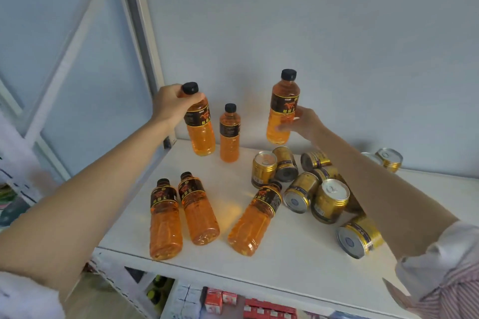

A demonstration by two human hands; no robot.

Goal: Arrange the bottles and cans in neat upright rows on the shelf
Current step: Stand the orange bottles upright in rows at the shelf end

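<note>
Nearest the shelf (285, 261) edge, three bottles lay flat: two side by side at left (166, 220) (198, 210), one centre (255, 220), long axes running near-to-far, caps away. Right of them, gold cans (330, 201) sat jumbled, some upright, most tipped. Farther back, one bottle (229, 133) stood free. Left hand (171, 105) gripped the neck of a bottle (201, 127), roughly upright, just left of it. Right hand (302, 122) curled round another bottle (283, 109), held above the shelf, well right. Lying bottles sat closer to the left arm, likely next.
</note>
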